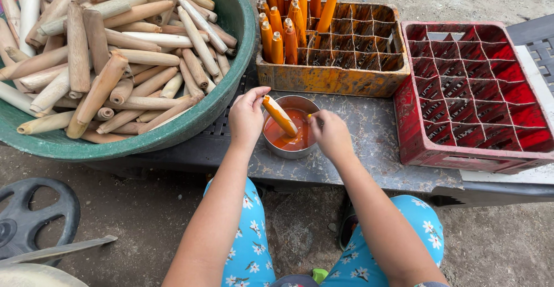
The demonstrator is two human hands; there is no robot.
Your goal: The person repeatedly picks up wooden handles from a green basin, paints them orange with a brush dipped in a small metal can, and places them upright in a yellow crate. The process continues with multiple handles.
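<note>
1. The left hand has its fingers clamped on a wooden handle, tilted over a metal bowl of orange paint near the surface's front edge.
2. The handle is coated glossy orange, its upper tip still pale.
3. The right hand pinches a thin brush against it.
4. Painted handles stand upright in the orange crate behind.

Outdoor daylight, soft. Bare grey concrete floor, gritty and stained. Low dark plastic worktop, paint-spattered. Black spoked wheel-shaped object lying on the floor, lower left.
</note>
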